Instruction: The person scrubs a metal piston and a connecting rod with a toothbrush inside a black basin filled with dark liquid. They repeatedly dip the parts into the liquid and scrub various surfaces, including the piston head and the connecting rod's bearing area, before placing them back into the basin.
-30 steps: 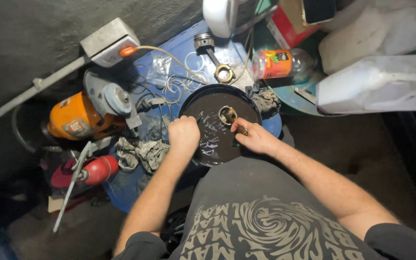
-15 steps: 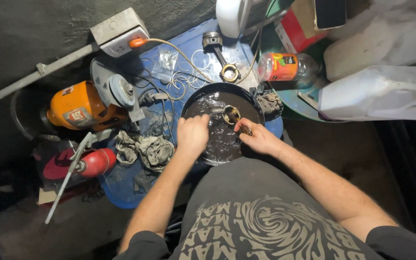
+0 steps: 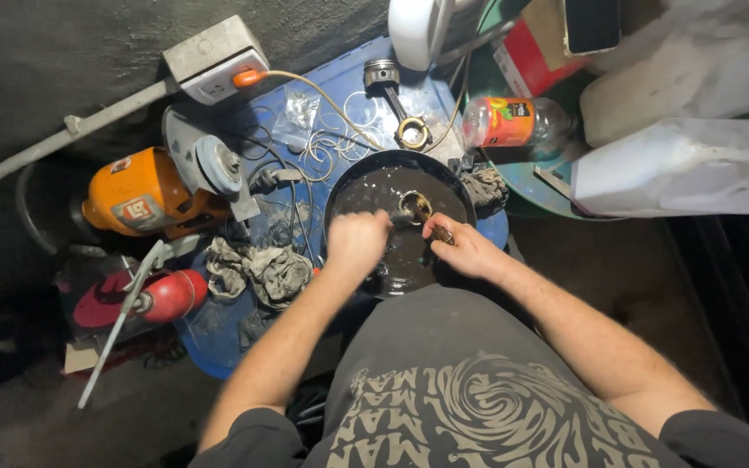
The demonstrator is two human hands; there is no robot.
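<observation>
Both your hands are over the round black pan (image 3: 353,186) of dark liquid that sits on the blue worktop (image 3: 218,334), right in front of your body. Your left hand (image 3: 355,245) is curled into a loose fist with the knuckles up, over the near-left part of the pan; whether it grips something underneath you cannot tell from this view. Your right hand (image 3: 464,251) is partly closed, its fingers pinching a small brownish, brush-like tool (image 3: 441,233) whose tip points toward a round metal ring-shaped part (image 3: 414,206) lying in the liquid near the pan's middle. That part sits just between your two hands, close to the fingertips of both. Beyond the pan, on the worktop, lies a piston with its connecting rod (image 3: 394,102), beside some thin wire rings (image 3: 322,147). A grey crumpled rag (image 3: 262,269) lies just left of the pan, and another dirty rag (image 3: 484,185) touches its right rim. To the left stands an orange angle grinder (image 3: 153,199), with a red tool (image 3: 162,295) below it. A plastic bottle with an orange label (image 3: 513,121) lies to the right of the piston, and a white plastic jerrycan (image 3: 678,169) lies further right, well apart from your hands. A grey socket box (image 3: 214,56) with an orange plug sits at the far edge.
</observation>
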